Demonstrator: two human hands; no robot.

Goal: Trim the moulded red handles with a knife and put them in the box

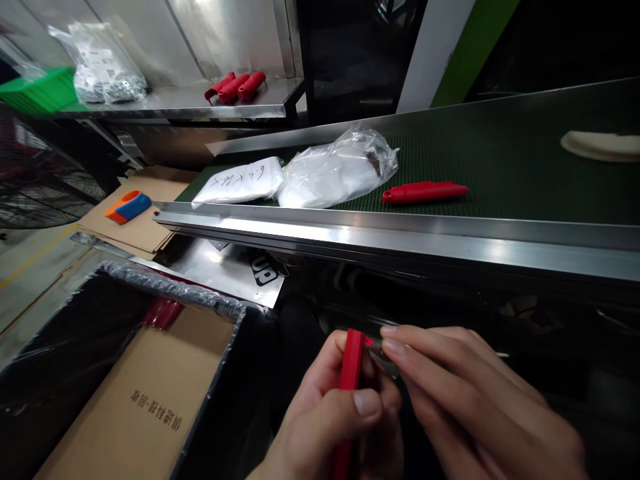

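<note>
My left hand (330,417) grips a red plastic handle (349,373) upright, thumb pressed on its side, low in the picture below the conveyor's edge. My right hand (470,400) is beside it, fingertips at the handle's top end, pinching a small thin metal piece (381,353) that I can barely make out. Another red handle (425,193) lies flat on the green conveyor belt (525,167) above my hands.
Two white plastic bags (300,177) lie on the belt's left end. A bag-lined cardboard box (125,373) with red handles inside (163,312) sits at lower left. Far shelf (200,107) holds red handles (235,87), bagged parts (103,67), a green bin (37,90). A tape dispenser (127,206) rests on flat cardboard.
</note>
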